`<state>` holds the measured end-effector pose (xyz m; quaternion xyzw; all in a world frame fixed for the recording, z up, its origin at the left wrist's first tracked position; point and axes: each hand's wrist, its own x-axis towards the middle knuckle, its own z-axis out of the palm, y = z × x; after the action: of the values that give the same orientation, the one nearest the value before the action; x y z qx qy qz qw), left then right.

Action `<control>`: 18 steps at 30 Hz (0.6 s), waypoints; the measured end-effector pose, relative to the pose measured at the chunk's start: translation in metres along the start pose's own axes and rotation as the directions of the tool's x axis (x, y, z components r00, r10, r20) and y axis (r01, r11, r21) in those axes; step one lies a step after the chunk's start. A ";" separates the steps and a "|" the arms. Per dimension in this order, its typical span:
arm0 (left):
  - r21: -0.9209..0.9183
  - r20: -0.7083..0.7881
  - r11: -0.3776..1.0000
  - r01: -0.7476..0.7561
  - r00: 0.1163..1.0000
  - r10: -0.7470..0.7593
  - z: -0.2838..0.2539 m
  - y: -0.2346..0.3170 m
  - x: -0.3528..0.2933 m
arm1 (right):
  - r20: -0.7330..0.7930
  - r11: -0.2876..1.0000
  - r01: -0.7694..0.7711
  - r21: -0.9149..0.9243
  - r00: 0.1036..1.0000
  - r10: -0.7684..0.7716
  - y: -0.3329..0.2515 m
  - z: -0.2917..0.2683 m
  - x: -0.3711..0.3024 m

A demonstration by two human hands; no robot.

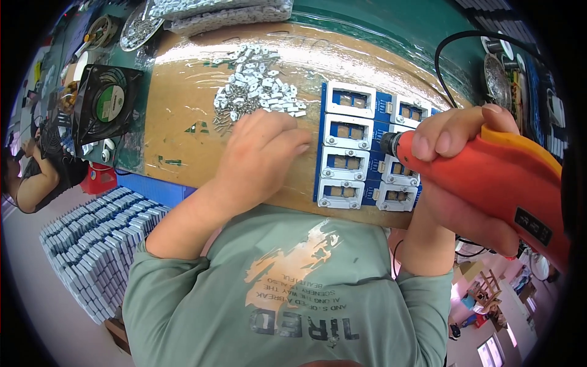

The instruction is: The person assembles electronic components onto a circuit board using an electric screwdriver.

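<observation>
My right hand [455, 137] is wrapped round a red and orange power screwdriver [483, 174]. Its black chuck [389, 144] points left over a blue circuit board panel [377, 131], where white rectangular frames [349, 131] sit in two columns. Screws show at the corners of several frames. My left hand [263, 153] is at the near edge of a loose pile of small white plastic pieces and screws [254, 82]. Its fingers are curled closed with the tips hidden beneath, so whatever they pinch cannot be seen. The thumb points right, toward the panel.
A black fan [109, 104] stands left of the brown work board [177, 116]. Clear plastic-wrapped packs [226, 15] lie along the far side. A black cable [443, 67] loops at right. Stacked white and blue units [104, 251] stand low at left; another person [46, 171] sits beyond.
</observation>
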<state>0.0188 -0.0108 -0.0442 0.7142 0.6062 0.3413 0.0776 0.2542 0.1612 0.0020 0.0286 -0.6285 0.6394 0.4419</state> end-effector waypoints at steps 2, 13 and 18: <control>0.008 0.003 1.000 -0.014 1.000 0.014 0.000 -0.001 -0.001 | 0.018 1.000 0.005 -0.005 1.000 -0.005 -0.005 0.003 0.006; 0.062 -0.002 0.998 -0.030 1.000 0.030 0.002 -0.001 -0.002 | 0.047 0.995 -0.094 0.030 0.995 0.092 -0.010 0.003 0.010; 0.161 -0.023 0.987 0.029 0.999 -0.026 0.003 0.005 -0.001 | 0.004 0.989 -0.115 0.095 0.993 0.115 -0.014 0.010 0.004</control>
<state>0.0243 -0.0119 -0.0442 0.7060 0.6424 0.2975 0.0181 0.2552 0.1524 0.0171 0.0129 -0.5977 0.6931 0.4028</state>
